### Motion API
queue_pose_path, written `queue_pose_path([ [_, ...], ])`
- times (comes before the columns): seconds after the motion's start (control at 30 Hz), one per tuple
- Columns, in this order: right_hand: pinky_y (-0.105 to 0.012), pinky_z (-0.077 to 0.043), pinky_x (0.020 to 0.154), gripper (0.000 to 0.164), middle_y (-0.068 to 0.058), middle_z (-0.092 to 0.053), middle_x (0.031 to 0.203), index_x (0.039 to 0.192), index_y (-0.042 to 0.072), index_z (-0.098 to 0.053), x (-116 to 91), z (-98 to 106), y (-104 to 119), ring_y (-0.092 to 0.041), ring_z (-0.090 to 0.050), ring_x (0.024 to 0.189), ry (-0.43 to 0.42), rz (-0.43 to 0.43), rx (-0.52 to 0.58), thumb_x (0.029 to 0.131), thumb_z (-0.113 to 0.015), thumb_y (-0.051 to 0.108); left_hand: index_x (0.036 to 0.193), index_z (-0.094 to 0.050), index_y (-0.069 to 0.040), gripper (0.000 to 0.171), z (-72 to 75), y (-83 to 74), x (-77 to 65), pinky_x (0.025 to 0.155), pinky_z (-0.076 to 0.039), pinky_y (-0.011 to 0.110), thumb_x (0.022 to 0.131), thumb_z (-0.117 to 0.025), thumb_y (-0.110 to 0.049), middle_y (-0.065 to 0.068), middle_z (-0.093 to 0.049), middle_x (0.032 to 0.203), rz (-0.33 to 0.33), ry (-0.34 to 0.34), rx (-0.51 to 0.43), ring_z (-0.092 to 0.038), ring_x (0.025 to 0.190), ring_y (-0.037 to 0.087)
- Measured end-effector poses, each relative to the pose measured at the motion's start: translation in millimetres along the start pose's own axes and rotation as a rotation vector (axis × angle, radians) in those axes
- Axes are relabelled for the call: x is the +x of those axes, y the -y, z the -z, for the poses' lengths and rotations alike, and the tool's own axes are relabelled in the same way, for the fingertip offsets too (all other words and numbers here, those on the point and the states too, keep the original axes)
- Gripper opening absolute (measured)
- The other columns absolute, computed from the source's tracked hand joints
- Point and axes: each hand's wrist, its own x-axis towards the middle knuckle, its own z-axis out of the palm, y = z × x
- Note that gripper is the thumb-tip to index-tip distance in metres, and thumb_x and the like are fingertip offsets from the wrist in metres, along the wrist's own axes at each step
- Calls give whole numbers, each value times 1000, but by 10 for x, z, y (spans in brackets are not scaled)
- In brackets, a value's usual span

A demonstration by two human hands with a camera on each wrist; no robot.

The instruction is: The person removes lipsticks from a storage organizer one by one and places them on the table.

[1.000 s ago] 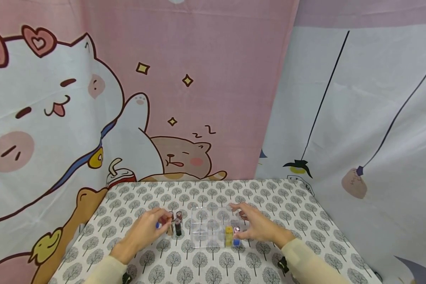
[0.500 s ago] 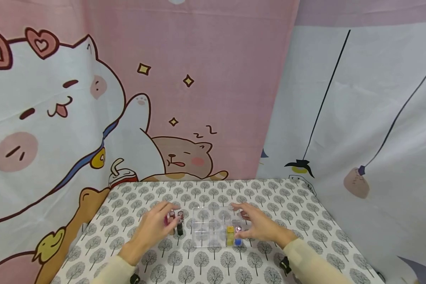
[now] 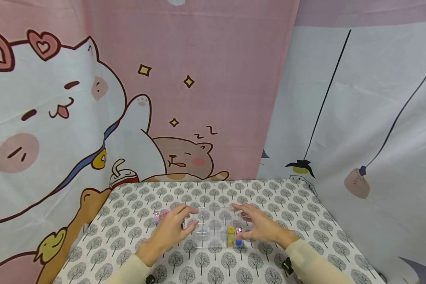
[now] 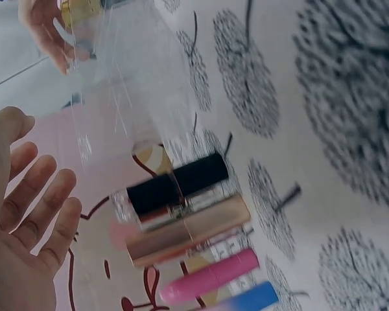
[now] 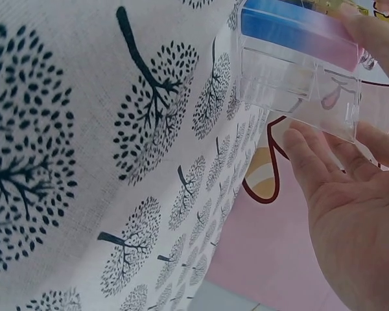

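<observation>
A clear divided organizer box (image 3: 209, 236) sits mid-table. My right hand (image 3: 257, 227) holds its right side, thumb toward the front and fingers toward the back. Inside, at the front right, stand a yellow tube (image 3: 230, 236) and a blue-and-pink lipstick tube (image 5: 298, 32). At the box's left edge hovers my left hand (image 3: 175, 228), fingers spread and relaxed, with nothing in it. Below that hand, the left wrist view shows a black-capped tube (image 4: 178, 184), a gold-brown lipstick (image 4: 188, 231), a pink tube (image 4: 211, 275) and a blue tube (image 4: 253, 298) in a row.
A tablecloth (image 3: 213, 270) printed with grey trees covers the table. Cartoon fabric (image 3: 213, 98) hangs along the back and left side, with pale fabric at the right. Most of the left-hand cosmetics are hidden behind my left hand in the head view.
My left hand has moved right from the loose tubes, across them, to the box's left edge, its fingers opening wider. The right hand stays at the box's right side.
</observation>
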Motion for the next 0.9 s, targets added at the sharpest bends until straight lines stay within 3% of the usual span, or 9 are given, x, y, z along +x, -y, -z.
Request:
queue_pose_path([
  [0.17,-73,-61,121,115,-14,-60,170,182,20,-39,-4,18,9,-44,-67,147,21,1,8,89,-99,53,134,-80,-15,36,-100,-97,67,86,-73,28,101,-93,-21,-1,-82,126,14,78,-26,-82,105,17],
  [0.37,-68,-65,116,114,-16,-61,169,182,21,-38,-1,41,20,-45,-70,143,20,19,3,91,-99,50,134,-80,-16,37,-230,-217,166,81,-70,21,100,-94,-23,-1,-81,122,-20,119,-30,-83,102,19],
  [0.53,-66,-67,115,113,-17,-62,167,182,19,-38,7,49,13,-47,-70,142,25,38,13,91,-99,50,137,-79,-15,37,-380,-312,216,88,-71,21,104,-91,-25,1,-81,123,-37,181,-63,-82,104,19],
  [0.77,-64,-68,114,113,-17,-61,168,182,21,-38,6,55,4,-45,-71,142,27,34,1,91,-99,48,144,-77,-15,39,-577,-471,298,99,-70,23,109,-85,-32,0,-82,132,22,312,-101,-82,115,19],
  [0.9,-63,-68,113,113,-18,-60,168,182,21,-38,3,53,5,-46,-72,141,24,46,15,91,-100,45,144,-76,-15,38,-678,-548,347,102,-69,21,111,-82,-33,0,-82,135,17,357,-106,-82,117,17],
])
